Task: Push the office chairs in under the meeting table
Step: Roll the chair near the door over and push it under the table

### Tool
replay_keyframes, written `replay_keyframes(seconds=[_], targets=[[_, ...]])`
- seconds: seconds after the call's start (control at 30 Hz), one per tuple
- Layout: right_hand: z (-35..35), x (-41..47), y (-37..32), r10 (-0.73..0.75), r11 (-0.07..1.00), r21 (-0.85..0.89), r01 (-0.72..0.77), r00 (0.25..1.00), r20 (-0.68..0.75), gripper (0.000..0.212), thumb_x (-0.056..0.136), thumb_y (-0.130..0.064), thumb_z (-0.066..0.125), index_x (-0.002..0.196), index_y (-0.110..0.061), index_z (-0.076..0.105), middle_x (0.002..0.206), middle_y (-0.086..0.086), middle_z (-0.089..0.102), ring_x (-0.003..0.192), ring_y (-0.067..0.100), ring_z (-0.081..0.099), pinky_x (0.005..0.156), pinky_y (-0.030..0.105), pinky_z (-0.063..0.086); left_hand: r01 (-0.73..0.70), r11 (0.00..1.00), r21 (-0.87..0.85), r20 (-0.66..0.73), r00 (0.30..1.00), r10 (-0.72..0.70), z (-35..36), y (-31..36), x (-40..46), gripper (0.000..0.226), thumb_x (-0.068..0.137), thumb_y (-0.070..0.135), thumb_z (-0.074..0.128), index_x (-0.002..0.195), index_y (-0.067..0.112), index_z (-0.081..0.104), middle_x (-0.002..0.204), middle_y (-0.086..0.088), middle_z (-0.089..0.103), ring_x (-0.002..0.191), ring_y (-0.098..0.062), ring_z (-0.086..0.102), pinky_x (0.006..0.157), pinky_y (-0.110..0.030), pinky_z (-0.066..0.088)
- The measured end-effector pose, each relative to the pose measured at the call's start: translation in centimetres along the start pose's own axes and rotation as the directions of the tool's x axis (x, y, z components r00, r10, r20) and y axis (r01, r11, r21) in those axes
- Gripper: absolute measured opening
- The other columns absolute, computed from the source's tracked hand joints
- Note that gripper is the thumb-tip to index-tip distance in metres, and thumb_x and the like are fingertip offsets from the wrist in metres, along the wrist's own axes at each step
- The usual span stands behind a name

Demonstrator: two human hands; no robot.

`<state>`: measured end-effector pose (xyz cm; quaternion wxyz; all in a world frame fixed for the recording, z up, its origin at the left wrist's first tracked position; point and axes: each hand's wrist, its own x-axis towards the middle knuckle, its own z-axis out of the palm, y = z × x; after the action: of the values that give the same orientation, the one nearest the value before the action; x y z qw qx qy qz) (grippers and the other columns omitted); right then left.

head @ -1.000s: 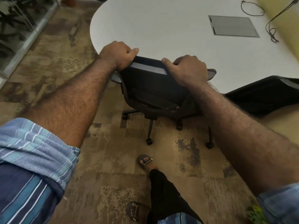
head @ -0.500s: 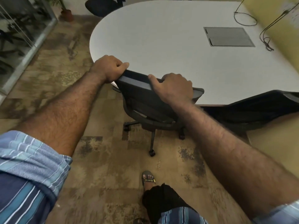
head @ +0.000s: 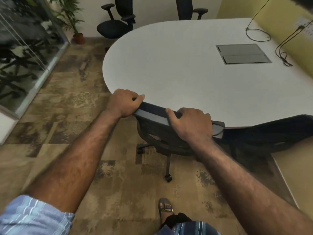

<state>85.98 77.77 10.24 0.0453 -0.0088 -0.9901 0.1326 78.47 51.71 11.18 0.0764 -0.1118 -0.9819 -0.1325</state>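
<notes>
A black office chair stands at the near rounded end of the white meeting table, its seat under the tabletop and its backrest top at the table's edge. My left hand grips the left end of the backrest's top rim. My right hand grips the same rim further right, fingers curled over it. A second black chair sits at the table's near edge on the right. Two more chairs, one with its seat showing and one mostly hidden behind the table, stand at the far side.
A glass wall runs along the left with a potted plant in the corner. Patterned carpet lies between it and the table. Black cables and a grey cable hatch are on the tabletop. My sandalled foot is behind the chair.
Both hands have pushed the chair forward; its seat has slid under the table and the backrest now meets the table edge. I have stepped forward and the view has lifted.
</notes>
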Motion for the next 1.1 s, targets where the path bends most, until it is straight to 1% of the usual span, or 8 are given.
replay_keyframes(seconds=[0.1,0.17,0.27,0.37,0.5,0.7,0.9,1.1], targets=[[-0.2,0.0,0.9,0.001,1.0,-0.002,-0.001,1.0,-0.016,0.088,0.097,-0.089,0.02,0.102,-0.027,0.082,0.089,-0.006,0.077,0.081,0.017,0.062,0.098,0.049,0.051,-0.022,0.999,0.044,-0.033,0.999,0.023,0.5,0.5,-0.2,0.061,0.105,0.057,0.043,0.072,0.015,0.073,0.069,-0.002,0.068,0.068,-0.025,0.06,0.056,-0.024,0.027],[-0.3,-0.2,1.5,0.006,1.0,-0.012,-0.006,1.0,-0.01,0.088,0.097,-0.09,0.02,0.107,-0.029,0.083,0.095,-0.008,0.079,0.086,0.017,0.067,0.1,0.049,0.053,-0.037,0.997,0.061,-0.022,0.999,0.039,0.9,0.7,-0.2,0.064,0.102,0.062,0.04,0.071,0.017,0.072,0.069,0.0,0.068,0.067,-0.023,0.06,0.058,-0.028,0.029],[-0.7,-0.5,2.1,0.019,1.0,-0.01,-0.019,1.0,0.013,0.086,0.096,-0.091,0.024,0.114,-0.031,0.082,0.101,-0.008,0.08,0.095,0.018,0.072,0.101,0.049,0.057,-0.025,0.999,0.037,0.114,0.993,0.02,1.2,1.2,0.5,0.063,0.094,0.071,0.032,0.063,0.025,0.06,0.064,0.008,0.06,0.066,-0.015,0.057,0.068,-0.031,0.038],[-1.4,-0.7,2.1,0.034,0.999,0.008,-0.034,0.999,0.013,0.08,0.096,-0.09,0.029,0.114,-0.033,0.083,0.104,-0.01,0.081,0.095,0.016,0.071,0.098,0.048,0.06,-0.018,0.998,0.066,0.24,0.971,0.002,1.4,2.0,1.8,0.064,0.096,0.073,0.032,0.076,0.024,0.068,0.074,0.008,0.063,0.077,-0.018,0.061,0.077,-0.036,0.051],[-1.9,-1.2,1.7,0.065,0.998,0.005,-0.065,0.997,0.031,0.079,0.094,-0.092,0.031,0.117,-0.036,0.082,0.111,-0.014,0.081,0.099,0.012,0.071,0.096,0.043,0.061,-0.076,0.991,0.114,0.317,0.948,0.036,2.1,2.2,1.7,0.071,0.103,0.071,0.025,0.089,0.022,0.075,0.085,0.005,0.068,0.078,-0.015,0.059,0.078,-0.037,0.046],[-1.9,-3.1,0.3,0.11,0.994,0.027,-0.11,0.994,0.011,0.078,0.092,-0.095,0.038,0.114,-0.037,0.084,0.111,-0.018,0.081,0.095,0.006,0.069,0.091,0.039,0.063,-0.127,0.984,0.127,0.33,0.941,0.079,2.1,1.4,-0.7,0.079,0.102,0.074,0.018,0.088,0.022,0.075,0.072,0.008,0.06,0.067,-0.008,0.051,0.067,-0.032,0.034],[-1.9,-4.7,-1.3,0.154,0.988,0.019,-0.155,0.987,0.048,0.081,0.09,-0.097,0.037,0.118,-0.037,0.083,0.113,-0.016,0.08,0.095,0.008,0.067,0.081,0.029,0.058,-0.171,0.98,0.101,0.343,0.931,0.127,1.7,0.3,-2.5,0.083,0.101,0.076,0.015,0.092,0.019,0.075,0.075,0.004,0.06,0.071,-0.014,0.055,0.078,-0.037,0.046],[-0.8,-6.9,-4.1,0.186,0.982,0.004,-0.187,0.98,0.066,0.083,0.088,-0.1,0.033,0.123,-0.04,0.08,0.124,-0.017,0.078,0.108,0.011,0.068,0.094,0.038,0.061,-0.189,0.978,0.09,0.312,0.938,0.152,1.2,-2.2,-4.9,0.085,0.098,0.076,0.014,0.085,0.018,0.073,0.073,0.004,0.063,0.069,-0.015,0.059,0.083,-0.038,0.056]])
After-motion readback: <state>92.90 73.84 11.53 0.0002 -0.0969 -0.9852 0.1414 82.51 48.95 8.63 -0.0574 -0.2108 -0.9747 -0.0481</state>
